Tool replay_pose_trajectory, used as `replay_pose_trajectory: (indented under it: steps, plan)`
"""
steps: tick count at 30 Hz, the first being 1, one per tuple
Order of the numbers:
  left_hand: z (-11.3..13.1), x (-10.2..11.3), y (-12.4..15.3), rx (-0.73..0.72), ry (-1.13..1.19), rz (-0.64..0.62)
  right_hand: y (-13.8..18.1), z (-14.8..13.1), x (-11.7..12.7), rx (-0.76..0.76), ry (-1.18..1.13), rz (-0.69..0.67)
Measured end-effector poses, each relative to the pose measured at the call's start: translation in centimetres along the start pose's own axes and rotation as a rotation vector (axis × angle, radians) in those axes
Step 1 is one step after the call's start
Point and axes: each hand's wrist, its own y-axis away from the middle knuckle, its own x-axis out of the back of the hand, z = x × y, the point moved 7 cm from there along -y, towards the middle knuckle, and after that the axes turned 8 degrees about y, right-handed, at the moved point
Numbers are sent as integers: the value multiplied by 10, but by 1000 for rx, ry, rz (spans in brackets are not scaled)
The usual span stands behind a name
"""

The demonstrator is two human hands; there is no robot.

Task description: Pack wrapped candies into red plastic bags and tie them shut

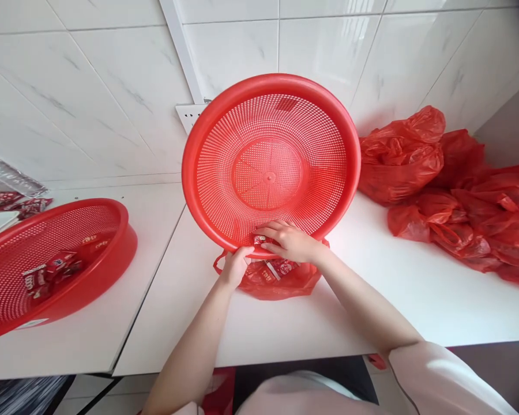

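A white marble-look tiled wall runs behind two white tables (415, 288) pushed side by side, with a narrow seam between them and a white wall socket (189, 115) just above the seam. On the near table a large red plastic basket (270, 164) with a fine mesh of holes stands tipped up on its lower rim, its open side facing the camera and its top leaning toward the wall. Right under that lower rim sits a small red plastic bag (281, 279), open at the top, with red-wrapped sweets (274, 268) showing inside it.

The left hand (234, 266) is closed on the bag's edge and handle at the basket's rim, thumb and fingers pinched together on the thin plastic. The right hand (289, 239) lies over the basket's lower rim with the fingers curled loosely; the fingertips touch a small red sweet wrapper (259, 239) at the rim, though whether it is actually gripped cannot be told.

On the left table a second red basket (112, 253) lies flat with a few red sweet packets (47, 274) in it. To the right, well apart from the hands, a heap of filled red bags (454, 196) rests against the wall
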Motion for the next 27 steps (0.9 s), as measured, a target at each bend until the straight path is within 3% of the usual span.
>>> replay_pose_trajectory:
  steps: [6,15,23,27]
  plan:
    - [17,4,-3,-65,4,46,4,-5,17,125,-123,-25]
    - [27,5,-3,-136,-6,68,8,-3,26,153,-216,-40]
    - [28,11,-6,-141,8,47,13,2,41,-5,-328,21]
    - [33,20,-10,-162,43,74,20,19,47,-228,-30,53]
